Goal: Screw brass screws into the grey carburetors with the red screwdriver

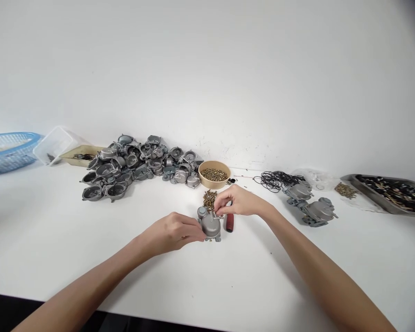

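A grey metal carburetor stands on the white table in front of me, its rounded bowl facing up. My left hand grips its left side between thumb and fingers. At the upper right of the bowl, the fingertips of my right hand are pinched together; whatever they hold is too small to make out. Just behind the carburetor lies a loose heap of brass-coloured screws. A red-handled screwdriver lies to its right, partly hidden under my right hand.
A tan bowl of screws stands farther back. Many grey carburetor bodies are piled left of it. To the right lie black rubber rings, two carburetors and a metal tray of small parts. A blue basket sits far left.
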Available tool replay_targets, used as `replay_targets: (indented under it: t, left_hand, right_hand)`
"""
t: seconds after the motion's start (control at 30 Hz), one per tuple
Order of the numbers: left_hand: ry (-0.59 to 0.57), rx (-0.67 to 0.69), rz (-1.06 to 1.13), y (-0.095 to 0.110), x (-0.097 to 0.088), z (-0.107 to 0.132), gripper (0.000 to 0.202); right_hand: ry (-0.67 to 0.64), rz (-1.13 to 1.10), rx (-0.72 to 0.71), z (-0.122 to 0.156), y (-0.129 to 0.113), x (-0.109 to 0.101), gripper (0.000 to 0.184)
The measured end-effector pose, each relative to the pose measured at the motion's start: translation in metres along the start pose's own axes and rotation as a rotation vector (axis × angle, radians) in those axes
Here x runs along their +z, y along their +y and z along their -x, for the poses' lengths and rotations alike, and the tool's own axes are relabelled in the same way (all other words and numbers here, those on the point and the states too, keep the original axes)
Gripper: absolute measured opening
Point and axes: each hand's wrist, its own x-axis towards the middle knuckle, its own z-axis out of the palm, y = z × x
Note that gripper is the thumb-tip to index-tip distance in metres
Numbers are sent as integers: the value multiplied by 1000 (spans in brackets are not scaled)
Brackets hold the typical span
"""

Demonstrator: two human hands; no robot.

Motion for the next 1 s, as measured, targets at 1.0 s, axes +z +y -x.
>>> replay_targets:
  t: [1.0]
  left_hand:
    - [122, 101, -22, -6, 10, -1, 15]
  right_hand:
    - [19, 12, -20, -3, -1, 4, 9]
